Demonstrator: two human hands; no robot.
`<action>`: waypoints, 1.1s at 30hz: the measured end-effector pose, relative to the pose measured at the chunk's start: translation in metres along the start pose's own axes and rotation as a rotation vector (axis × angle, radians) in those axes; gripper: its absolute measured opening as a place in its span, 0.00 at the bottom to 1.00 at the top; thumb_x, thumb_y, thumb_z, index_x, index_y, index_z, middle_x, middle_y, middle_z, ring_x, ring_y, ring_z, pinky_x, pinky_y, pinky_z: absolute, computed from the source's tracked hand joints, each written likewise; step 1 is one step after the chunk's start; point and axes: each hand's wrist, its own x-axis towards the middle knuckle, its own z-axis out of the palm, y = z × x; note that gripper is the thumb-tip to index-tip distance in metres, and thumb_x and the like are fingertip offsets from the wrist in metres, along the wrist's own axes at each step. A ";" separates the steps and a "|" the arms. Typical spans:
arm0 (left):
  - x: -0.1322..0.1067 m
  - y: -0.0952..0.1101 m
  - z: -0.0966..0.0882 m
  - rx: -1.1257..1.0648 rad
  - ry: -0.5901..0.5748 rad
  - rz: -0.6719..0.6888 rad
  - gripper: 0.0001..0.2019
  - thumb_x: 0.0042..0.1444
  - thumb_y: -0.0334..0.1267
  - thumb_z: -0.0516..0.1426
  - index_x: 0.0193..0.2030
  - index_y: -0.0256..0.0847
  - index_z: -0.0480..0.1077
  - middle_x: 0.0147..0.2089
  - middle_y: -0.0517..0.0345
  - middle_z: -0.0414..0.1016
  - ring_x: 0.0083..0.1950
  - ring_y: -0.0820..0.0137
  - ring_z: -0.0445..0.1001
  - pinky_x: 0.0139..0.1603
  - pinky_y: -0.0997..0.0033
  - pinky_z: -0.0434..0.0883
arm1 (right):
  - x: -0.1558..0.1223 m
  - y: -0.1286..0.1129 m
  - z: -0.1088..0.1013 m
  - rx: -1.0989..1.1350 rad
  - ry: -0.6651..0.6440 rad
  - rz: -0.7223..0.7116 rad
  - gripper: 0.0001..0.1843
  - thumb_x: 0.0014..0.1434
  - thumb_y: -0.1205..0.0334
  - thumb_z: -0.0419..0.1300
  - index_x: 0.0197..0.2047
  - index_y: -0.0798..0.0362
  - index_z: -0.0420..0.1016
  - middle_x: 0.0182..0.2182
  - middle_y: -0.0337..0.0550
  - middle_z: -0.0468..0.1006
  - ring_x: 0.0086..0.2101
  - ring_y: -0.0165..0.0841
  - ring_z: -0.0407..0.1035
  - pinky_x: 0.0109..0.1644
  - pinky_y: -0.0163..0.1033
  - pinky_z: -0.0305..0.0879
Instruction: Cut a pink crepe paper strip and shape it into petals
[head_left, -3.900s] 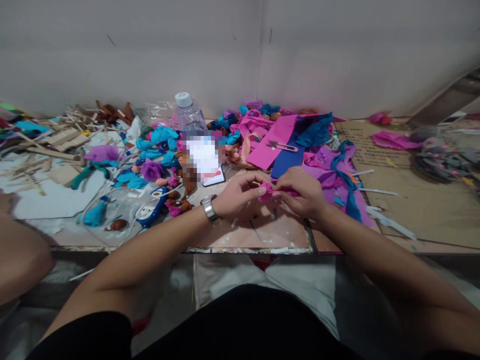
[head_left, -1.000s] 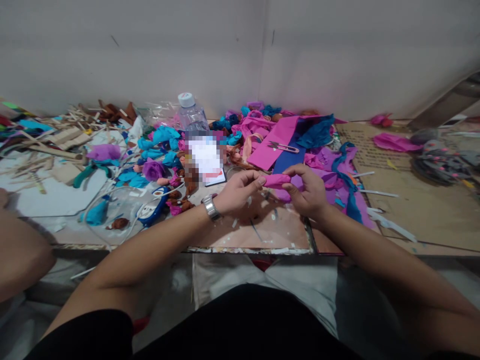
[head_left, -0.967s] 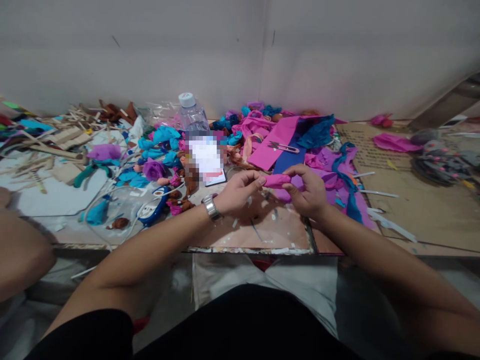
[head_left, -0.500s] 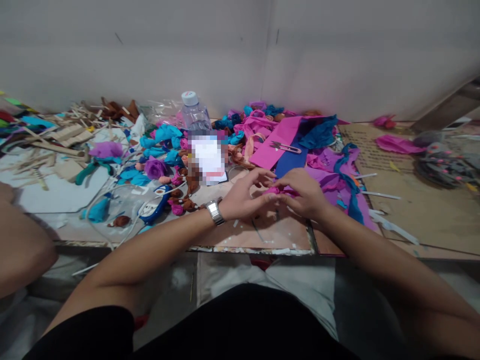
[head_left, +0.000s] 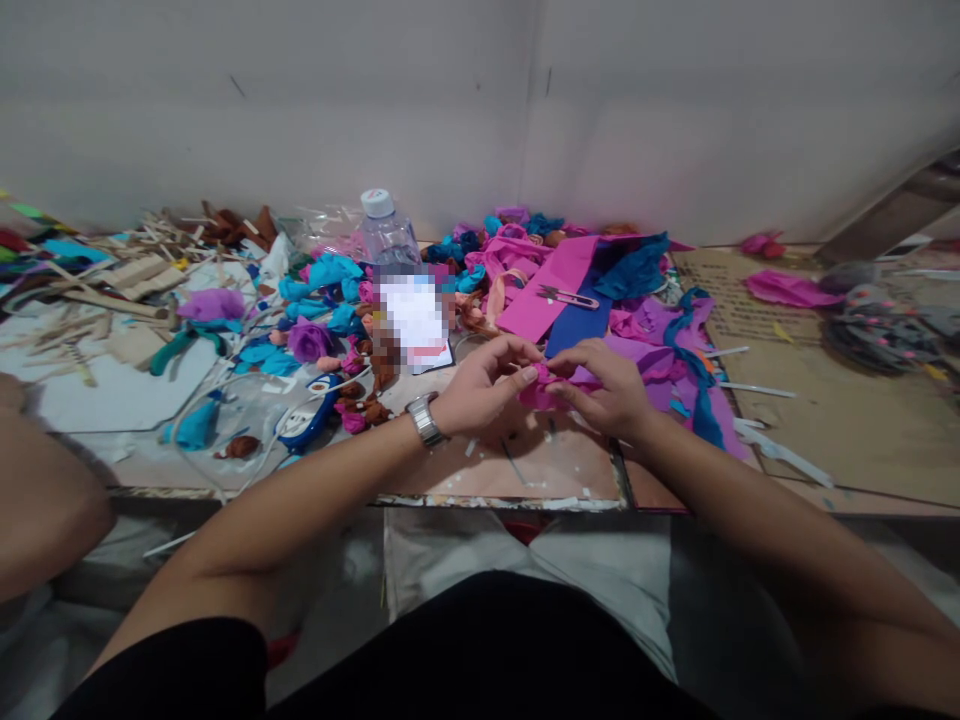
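A bright pink crepe paper flower (head_left: 541, 392) is pinched between both hands above the front of the table. My left hand (head_left: 487, 385), with a metal-banded watch at the wrist, is closed on its left side with thumb and fingertips. Closed on the right side, my right hand (head_left: 611, 390) presses thumb and forefinger against the paper. The fingers hide part of the flower. Behind the hands lie pink and blue paper sheets (head_left: 546, 300) with small thread snips (head_left: 568, 297) on top. Purple crepe paper (head_left: 652, 365) spreads beside my right hand.
A phone (head_left: 415, 320) and a lidded bottle (head_left: 390, 235) stand behind my left hand. Further left are paper flowers (head_left: 309, 340), a blue device with a cord (head_left: 307, 410), green-handled pliers (head_left: 184, 345) and wood sticks. Cardboard (head_left: 847, 420) lies right. Another person's arm (head_left: 45, 490) shows left.
The pink paper now shows wider and hangs lower between my hands, with ruffled edges visible. My fingers have shifted slightly around it; both hands remain in nearly the same place.
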 end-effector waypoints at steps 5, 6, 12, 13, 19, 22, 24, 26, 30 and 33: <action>0.000 0.003 0.000 -0.011 -0.038 0.027 0.19 0.64 0.53 0.64 0.47 0.38 0.72 0.45 0.51 0.78 0.43 0.70 0.77 0.47 0.70 0.74 | -0.001 0.000 0.000 0.015 -0.012 0.001 0.16 0.68 0.45 0.65 0.46 0.49 0.78 0.34 0.43 0.82 0.34 0.37 0.74 0.43 0.45 0.66; 0.000 0.003 0.000 -0.002 -0.051 0.030 0.18 0.65 0.53 0.64 0.47 0.38 0.72 0.45 0.51 0.78 0.43 0.71 0.77 0.46 0.71 0.73 | -0.002 0.000 0.000 0.024 -0.009 -0.003 0.15 0.68 0.46 0.65 0.45 0.49 0.77 0.33 0.43 0.82 0.34 0.37 0.74 0.42 0.45 0.66; -0.002 0.002 -0.002 0.175 -0.058 0.108 0.16 0.66 0.51 0.63 0.48 0.38 0.74 0.45 0.51 0.78 0.43 0.70 0.75 0.45 0.72 0.72 | -0.002 0.001 0.001 0.052 -0.007 -0.022 0.12 0.68 0.50 0.66 0.39 0.48 0.75 0.31 0.42 0.81 0.33 0.37 0.73 0.43 0.46 0.65; -0.003 0.001 -0.002 0.198 -0.050 0.124 0.17 0.65 0.50 0.64 0.48 0.38 0.74 0.46 0.51 0.78 0.44 0.70 0.75 0.45 0.72 0.72 | -0.002 0.001 0.002 0.052 -0.005 -0.025 0.11 0.68 0.51 0.66 0.39 0.48 0.75 0.31 0.42 0.80 0.33 0.37 0.73 0.43 0.46 0.64; -0.001 0.001 -0.001 0.231 -0.010 0.117 0.17 0.63 0.51 0.65 0.47 0.38 0.75 0.45 0.50 0.80 0.43 0.70 0.76 0.44 0.71 0.72 | -0.001 -0.001 0.001 0.048 -0.007 -0.030 0.09 0.68 0.55 0.67 0.39 0.49 0.74 0.31 0.40 0.79 0.33 0.36 0.72 0.41 0.45 0.63; 0.000 0.002 -0.001 0.206 -0.018 0.098 0.18 0.63 0.51 0.65 0.47 0.37 0.75 0.45 0.49 0.81 0.42 0.70 0.76 0.45 0.70 0.72 | -0.001 -0.002 0.000 0.063 -0.006 -0.026 0.07 0.68 0.57 0.67 0.40 0.49 0.75 0.31 0.40 0.79 0.33 0.36 0.73 0.42 0.45 0.64; 0.000 0.002 -0.002 0.209 -0.022 0.100 0.18 0.63 0.52 0.65 0.47 0.37 0.76 0.45 0.49 0.81 0.43 0.69 0.77 0.45 0.70 0.73 | -0.001 -0.002 0.000 0.066 -0.009 -0.024 0.07 0.68 0.57 0.67 0.40 0.49 0.74 0.31 0.40 0.79 0.33 0.36 0.73 0.43 0.45 0.64; 0.000 0.001 -0.002 0.224 -0.020 0.114 0.18 0.63 0.52 0.65 0.47 0.38 0.77 0.45 0.48 0.82 0.44 0.68 0.78 0.46 0.69 0.73 | -0.001 -0.002 0.000 0.065 -0.008 -0.019 0.07 0.67 0.57 0.67 0.41 0.49 0.74 0.32 0.40 0.79 0.33 0.36 0.73 0.43 0.45 0.65; 0.000 0.002 -0.004 0.255 -0.032 0.151 0.17 0.64 0.50 0.65 0.47 0.38 0.79 0.47 0.47 0.84 0.45 0.66 0.80 0.46 0.68 0.74 | -0.001 -0.004 0.000 0.051 -0.001 0.011 0.08 0.67 0.55 0.66 0.43 0.48 0.74 0.33 0.40 0.79 0.33 0.36 0.73 0.41 0.43 0.66; 0.000 0.004 -0.005 0.278 -0.037 0.173 0.16 0.64 0.50 0.65 0.48 0.38 0.80 0.48 0.47 0.84 0.47 0.64 0.81 0.50 0.65 0.75 | -0.001 -0.005 0.000 0.043 0.012 0.023 0.09 0.67 0.53 0.66 0.42 0.48 0.73 0.33 0.40 0.79 0.34 0.36 0.73 0.41 0.43 0.66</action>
